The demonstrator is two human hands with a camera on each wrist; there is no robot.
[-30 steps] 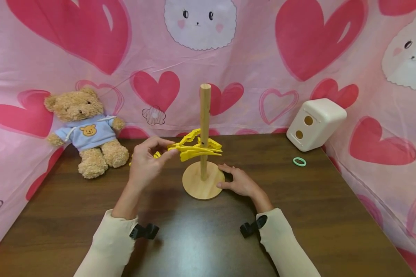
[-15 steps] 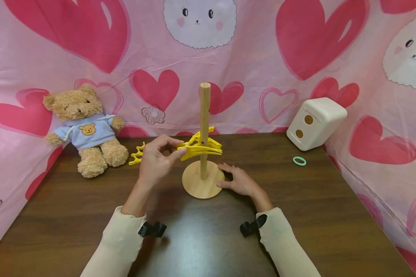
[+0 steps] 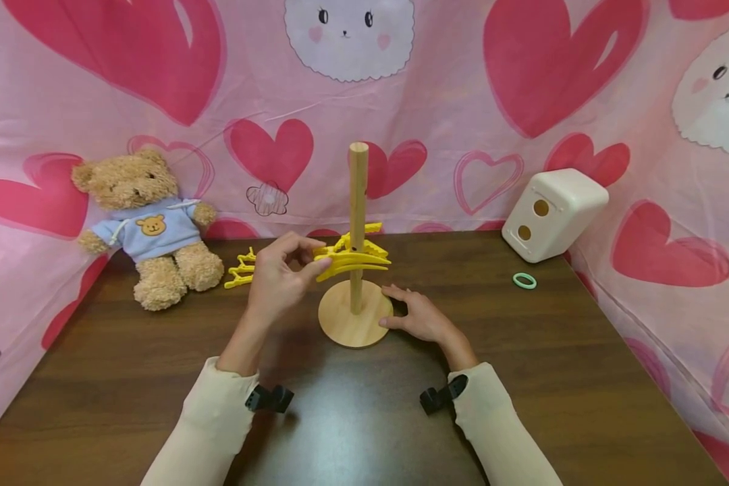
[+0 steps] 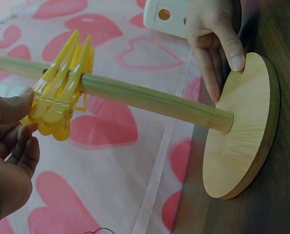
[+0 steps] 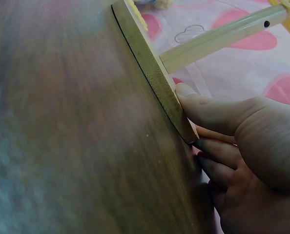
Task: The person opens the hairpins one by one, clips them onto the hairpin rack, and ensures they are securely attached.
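Note:
A round wooden base (image 3: 343, 325) stands on the dark table with an upright wooden pole (image 3: 358, 192). Around the pole's lower half is a yellow plastic pronged piece (image 3: 355, 262) with several long tapered prongs; its exact kind is unclear. My left hand (image 3: 279, 278) pinches its left end between thumb and fingers. In the left wrist view the prongs of the yellow piece (image 4: 62, 92) lie across the pole. My right hand (image 3: 422, 317) grips the base's right rim, the thumb on top and the fingers at the edge, as the right wrist view shows.
A second yellow pronged piece (image 3: 241, 268) lies behind my left hand, partly hidden. At the back left sits a teddy bear (image 3: 152, 229) in a blue top. To the right are a white box (image 3: 553, 216) with round holes and a small green ring (image 3: 524, 281).
My left hand has shifted right, toward the pole, and the pinched yellow piece has drawn in closer around it. My right hand has stayed on the base.

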